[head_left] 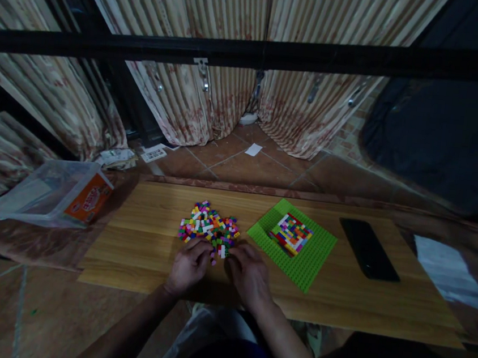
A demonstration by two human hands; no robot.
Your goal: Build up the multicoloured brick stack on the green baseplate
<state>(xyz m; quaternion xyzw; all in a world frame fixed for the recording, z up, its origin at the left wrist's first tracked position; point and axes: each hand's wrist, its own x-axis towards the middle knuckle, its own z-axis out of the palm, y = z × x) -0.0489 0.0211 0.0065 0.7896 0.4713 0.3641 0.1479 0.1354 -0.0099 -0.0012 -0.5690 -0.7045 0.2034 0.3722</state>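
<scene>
A loose heap of small coloured toy bricks (206, 224) lies left of the middle of the wooden table. At its near edge my left hand (189, 264) is closed, fingers curled and pressed together; whatever they may hold is hidden. My right hand (250, 272) faces it from the other side, thumb and fingers pinched beside a few white and red bricks (221, 251). Whether those bricks are gripped or only lie by the fingertips is too small to tell. Right of the heap lies a green baseplate (318, 256), turned at an angle, bearing a multicoloured block of joined bricks (293, 233).
A dark phone-like slab (368, 249) lies on the table (141, 248) at the right. Beyond the right end is a white sheet (454, 270). A clear plastic box (56, 191) with an orange label stands at the left. Curtains hang behind a dark bar (235, 53).
</scene>
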